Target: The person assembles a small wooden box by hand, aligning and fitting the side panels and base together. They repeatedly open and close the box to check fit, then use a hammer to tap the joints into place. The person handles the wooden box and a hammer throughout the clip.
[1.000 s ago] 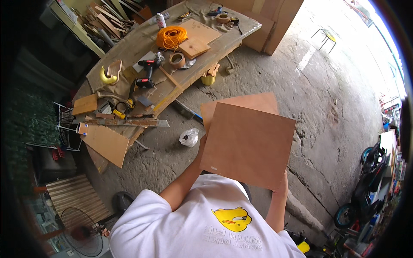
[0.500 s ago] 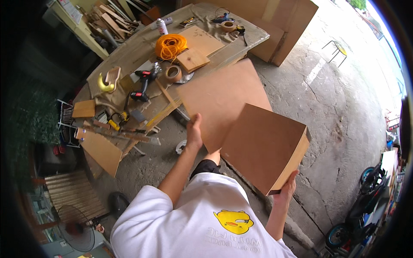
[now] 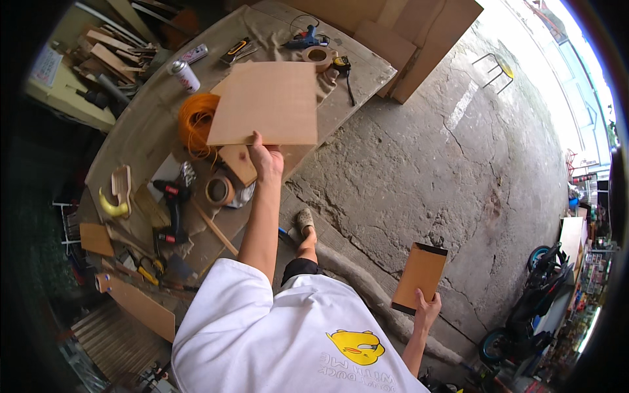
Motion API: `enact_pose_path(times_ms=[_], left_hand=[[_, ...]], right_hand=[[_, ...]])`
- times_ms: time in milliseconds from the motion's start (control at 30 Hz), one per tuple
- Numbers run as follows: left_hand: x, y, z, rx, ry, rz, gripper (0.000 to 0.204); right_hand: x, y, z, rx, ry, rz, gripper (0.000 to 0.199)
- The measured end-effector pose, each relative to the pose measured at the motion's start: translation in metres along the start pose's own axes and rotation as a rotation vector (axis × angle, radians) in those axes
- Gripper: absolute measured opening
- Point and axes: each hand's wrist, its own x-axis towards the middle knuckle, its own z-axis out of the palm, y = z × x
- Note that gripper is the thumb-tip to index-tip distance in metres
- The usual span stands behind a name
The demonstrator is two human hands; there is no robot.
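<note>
Handling step, by my read: two wood pieces in two separate grips. Left hand [image 3: 267,161] is clamped on the near edge of a flat square board [image 3: 265,105], thumb on top, fingers hidden under. Board is out over the tabletop [image 3: 371,65]; can't tell if its far side touches anything. Right hand [image 3: 427,309] is clamped on a box [image 3: 420,275], tan narrow face with dark ends, thumb on that face. Box is off to the right over the floor [image 3: 406,177], well apart from the board.

Next move, my guess at what it calls for: if the board goes down here, keep it level and mind what's below. In my view a one-edge grip could let it tip.

Tabletop is busy: orange cord coil [image 3: 190,121] just left of the board, small wood block [image 3: 237,165] by the near edge, then tape roll [image 3: 229,191] and red-black drill [image 3: 173,211]. Spray can [image 3: 185,76] and tape measure [image 3: 341,63] further back.

Room: cracked concrete floor, big panels [image 3: 432,46] behind the tabletop, yellow-seat stool [image 3: 504,65] in bright light, motorbike [image 3: 534,301] far right, scrap wood [image 3: 114,57] far left.
</note>
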Motion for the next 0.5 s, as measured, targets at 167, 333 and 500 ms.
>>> enact_pose_path(times_ms=[167,333,500], left_hand=[[0.082,-0.009,-0.017,0.168,0.073,0.080,0.053],[0.060,0.004,-0.005,0.582,0.195,0.232,0.059],[-0.024,-0.002,0.018,1.168,0.137,0.466,0.048]], right_hand=[[0.023,-0.059,0.050,-0.022,0.029,-0.047,0.031],[0.058,-0.135,0.115,-0.277,-0.105,-0.339,0.034],[0.109,-0.209,0.159,-0.576,-0.329,-0.947,0.041]])
